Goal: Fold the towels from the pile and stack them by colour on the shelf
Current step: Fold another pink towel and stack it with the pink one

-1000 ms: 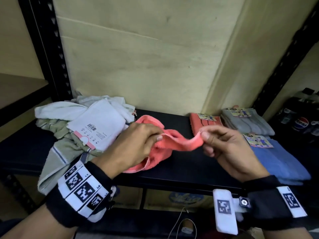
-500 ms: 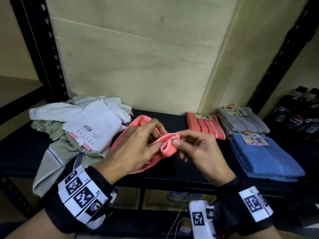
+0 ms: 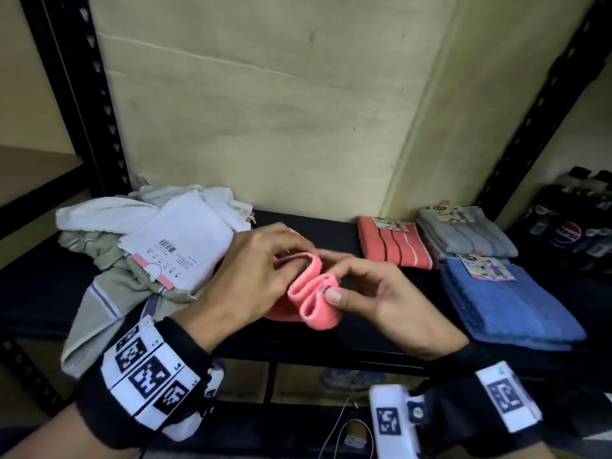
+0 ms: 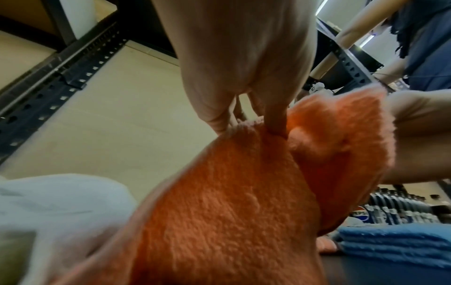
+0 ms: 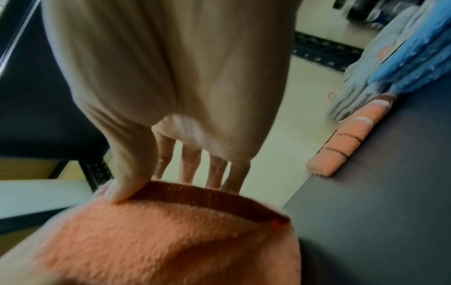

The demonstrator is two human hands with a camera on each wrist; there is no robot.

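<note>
A coral-pink towel (image 3: 311,293) is bunched into loops above the black shelf (image 3: 331,226), held between both hands. My left hand (image 3: 265,270) pinches its upper edge (image 4: 256,131) with thumb and fingers. My right hand (image 3: 357,293) pinches a brown-trimmed edge of the same towel (image 5: 195,194) from the right. The unfolded pile (image 3: 139,246) of white and green towels lies on the shelf's left. Folded stacks lie at the right: coral striped (image 3: 394,246), grey (image 3: 463,236) and blue (image 3: 506,303).
A white card label with a barcode (image 3: 175,246) lies on top of the pile. Black slotted shelf posts (image 3: 82,94) rise at left and right. Pepsi bottles (image 3: 569,220) stand past the right post. Boxes and a cable show under the shelf.
My hands have come together: the towel strip stretched between them a second ago is now gathered into loops, and the right hand moved left toward the left hand.
</note>
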